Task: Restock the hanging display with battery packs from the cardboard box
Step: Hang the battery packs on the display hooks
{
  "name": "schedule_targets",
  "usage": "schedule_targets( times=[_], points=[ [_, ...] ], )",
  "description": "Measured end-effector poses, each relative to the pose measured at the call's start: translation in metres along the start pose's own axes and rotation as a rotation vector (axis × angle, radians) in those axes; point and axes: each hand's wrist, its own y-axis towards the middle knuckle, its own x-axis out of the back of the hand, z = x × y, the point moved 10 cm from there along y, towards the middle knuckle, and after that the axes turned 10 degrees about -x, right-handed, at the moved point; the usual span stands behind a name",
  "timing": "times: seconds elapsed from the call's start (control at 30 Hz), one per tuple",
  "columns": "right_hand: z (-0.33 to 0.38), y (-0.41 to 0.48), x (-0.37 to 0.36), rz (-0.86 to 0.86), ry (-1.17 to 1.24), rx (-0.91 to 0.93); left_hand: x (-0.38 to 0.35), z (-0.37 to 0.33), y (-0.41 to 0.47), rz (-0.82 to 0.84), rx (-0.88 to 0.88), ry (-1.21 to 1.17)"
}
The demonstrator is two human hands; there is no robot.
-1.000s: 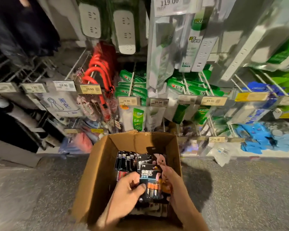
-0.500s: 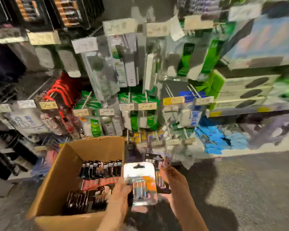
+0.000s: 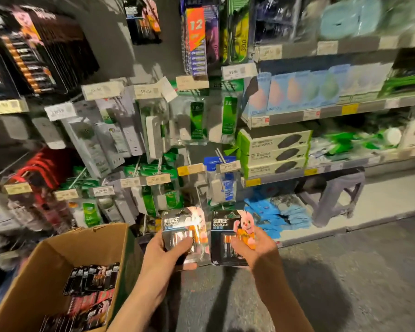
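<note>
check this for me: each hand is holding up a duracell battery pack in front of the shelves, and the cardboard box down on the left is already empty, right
Not quite. The head view shows the cardboard box still has battery packs inside it. The rest holds: the left hand and the right hand each hold up a Duracell pack, the left pack and the right pack, in front of the shelves.

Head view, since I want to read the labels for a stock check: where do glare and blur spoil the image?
Head view: glare whitens the left-hand battery pack held by the left hand; the right-hand battery pack in the right hand reads clearly. Head view: motion blur smears the shelves at upper right and most price tags. Head view: the floor is dim, with arm shadows.
</note>
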Motion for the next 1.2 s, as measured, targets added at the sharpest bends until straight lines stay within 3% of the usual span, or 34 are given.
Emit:
schedule_targets(
  times=[0.07, 0.1, 0.33, 0.63, 0.9, 1.2],
  points=[
    [0.026, 0.004, 0.013, -0.188, -0.156, 0.095, -0.003, -0.024, 0.012, 0.004, -0.064, 0.02],
    [0.03, 0.011, 0.014, -0.204, -0.195, 0.071, -0.003, -0.033, 0.018, 0.003, -0.087, 0.032],
    [0.109, 0.062, -0.021, -0.132, -0.146, 0.17, 0.014, -0.099, 0.085, -0.024, -0.233, 0.02],
    [0.214, 0.139, -0.12, -0.002, -0.173, 0.32, 0.05, -0.189, 0.191, -0.056, -0.403, 0.032],
    [0.304, 0.216, -0.193, 0.006, -0.214, 0.471, 0.065, -0.295, 0.268, 0.019, -0.568, 0.044],
    [0.381, 0.275, -0.22, 0.031, -0.231, 0.594, 0.051, -0.389, 0.323, 0.104, -0.664, -0.038]
  ],
)
